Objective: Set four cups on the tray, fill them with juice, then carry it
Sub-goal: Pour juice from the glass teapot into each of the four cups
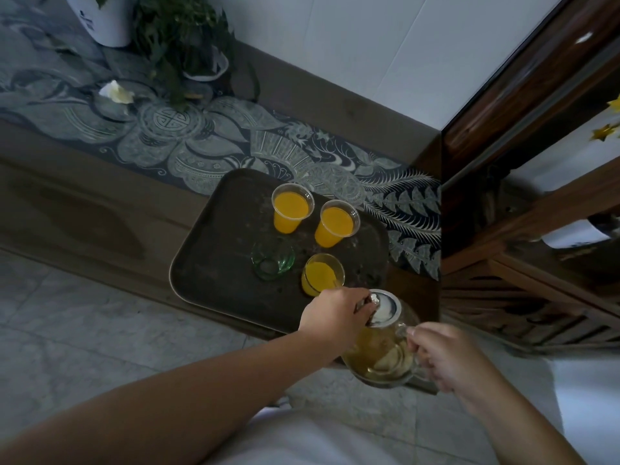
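A dark tray [214, 250] lies on a low wooden table. Two clear cups [291, 209] [335, 224] at its far side hold orange juice. A near cup [320, 276] holds juice, and a thin stream runs into it from a glass pitcher [382, 350] tilted over the tray's near right corner. A green glass cup [272, 258] beside it has no juice. My right hand [449, 357] grips the pitcher's handle. My left hand [335, 313] presses down on the pitcher's metal lid [385, 308].
A patterned runner [188, 139] crosses the table. At the back left stand a potted plant [188, 38] and a white pot [104, 18]. A dark wooden cabinet [523, 182] stands close on the right. Pale floor tiles lie below.
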A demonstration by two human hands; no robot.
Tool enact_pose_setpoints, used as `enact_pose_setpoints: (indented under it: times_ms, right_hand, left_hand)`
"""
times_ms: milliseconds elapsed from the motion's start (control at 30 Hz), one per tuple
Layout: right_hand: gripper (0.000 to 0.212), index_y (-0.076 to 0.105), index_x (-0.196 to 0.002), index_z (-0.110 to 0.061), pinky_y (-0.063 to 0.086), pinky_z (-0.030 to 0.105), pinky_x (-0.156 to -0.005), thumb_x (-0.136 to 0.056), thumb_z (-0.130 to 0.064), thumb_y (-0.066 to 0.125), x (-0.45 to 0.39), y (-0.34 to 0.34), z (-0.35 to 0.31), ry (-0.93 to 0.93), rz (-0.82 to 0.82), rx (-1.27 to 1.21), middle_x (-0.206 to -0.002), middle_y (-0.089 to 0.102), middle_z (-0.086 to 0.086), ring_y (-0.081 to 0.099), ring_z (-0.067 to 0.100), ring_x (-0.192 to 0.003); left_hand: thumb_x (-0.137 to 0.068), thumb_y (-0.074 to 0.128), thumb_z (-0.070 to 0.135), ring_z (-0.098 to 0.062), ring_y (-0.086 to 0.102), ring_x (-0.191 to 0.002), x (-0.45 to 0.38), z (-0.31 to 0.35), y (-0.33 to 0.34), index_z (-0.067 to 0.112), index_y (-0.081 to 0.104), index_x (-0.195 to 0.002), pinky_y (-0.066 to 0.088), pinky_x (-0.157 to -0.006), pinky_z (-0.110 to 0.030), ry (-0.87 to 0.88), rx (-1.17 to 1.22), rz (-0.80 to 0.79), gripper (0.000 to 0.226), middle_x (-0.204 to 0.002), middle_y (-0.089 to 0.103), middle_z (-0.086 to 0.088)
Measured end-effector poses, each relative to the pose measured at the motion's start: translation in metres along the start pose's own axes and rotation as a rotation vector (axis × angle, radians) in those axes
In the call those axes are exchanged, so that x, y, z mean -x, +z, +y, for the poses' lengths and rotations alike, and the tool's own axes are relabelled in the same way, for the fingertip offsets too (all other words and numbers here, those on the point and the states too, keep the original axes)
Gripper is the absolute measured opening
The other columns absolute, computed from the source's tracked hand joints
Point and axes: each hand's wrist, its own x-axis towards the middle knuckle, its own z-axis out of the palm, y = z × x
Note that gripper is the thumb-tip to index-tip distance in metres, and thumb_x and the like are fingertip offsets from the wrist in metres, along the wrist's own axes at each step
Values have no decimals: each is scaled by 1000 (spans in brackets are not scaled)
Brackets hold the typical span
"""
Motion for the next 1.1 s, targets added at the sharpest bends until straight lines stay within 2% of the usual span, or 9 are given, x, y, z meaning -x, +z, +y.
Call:
enact_pose_setpoints:
  times_ms: [233, 367, 533, 633, 800, 900, 1100]
  right_hand:
    - [34, 57, -65, -10, 14, 24, -45, -96, -22, 51, -8, 3, 21, -19, 10, -98, -44, 30, -3, 23, 13, -39]
    - [33, 58, -66, -8, 14, 24, -46, -96, -21, 52, -8, 2, 26, -13, 3, -122, -45, 31, -3, 25, 12, -39]
    - [36, 57, -61, -11, 13, 26, -47, -95, -19, 51, 1, -2, 31, -44, -20, -120, -46, 31, 1, 26, 13, -39]
    - [35, 57, -63, -10, 13, 27, -47, -95, -21, 51, 11, 0, 32, -35, -43, -127, -46, 30, 0, 25, 13, -40]
    - [34, 57, -65, -10, 13, 21, -46, -96, -22, 51, 26, 16, 28, 47, -49, -188, -45, 30, -1, 24, 11, -39]
    - [33, 56, -67, -7, 14, 22, -46, -96, -20, 51, 35, 35, 15, 120, -23, -259, -44, 32, 0, 25, 11, -37]
    - [31, 56, -66, -7, 12, 25, -50, -94, -19, 53, 51, 81, -16, 217, 60, -376, -47, 31, 1, 25, 11, -39]
  left_hand:
    - [-98, 52, 38, -19, 51, -65, 3, 8, -2, 29, 48, -75, 38, -51, -33, 16, -105, 14, 25, -64, 44, 7]
    - [-98, 52, 40, -19, 48, -65, 7, 13, -1, 24, 58, -85, 35, -52, -31, 22, -188, 28, 21, -65, 42, 6]
    - [-96, 53, 43, -20, 55, -69, 12, 15, -3, 25, 62, -88, 46, -56, -35, 56, -212, 22, 23, -73, 52, 7]
    - [-96, 54, 44, -18, 52, -69, 18, 15, -10, 25, 64, -90, 44, -55, -33, 88, -239, 10, 22, -73, 49, 8]
    - [-96, 51, 47, -19, 58, -75, 23, 6, -32, 29, 67, -98, 52, -60, -38, 181, -292, -82, 24, -81, 60, 6]
    - [-96, 53, 48, -19, 58, -77, 21, -3, -53, 29, 69, -99, 50, -60, -35, 224, -288, -144, 25, -84, 63, 5]
    - [-96, 53, 48, -21, 59, -76, 19, -23, -98, 24, 68, -91, 47, -58, -34, 306, -262, -231, 28, -81, 62, 3]
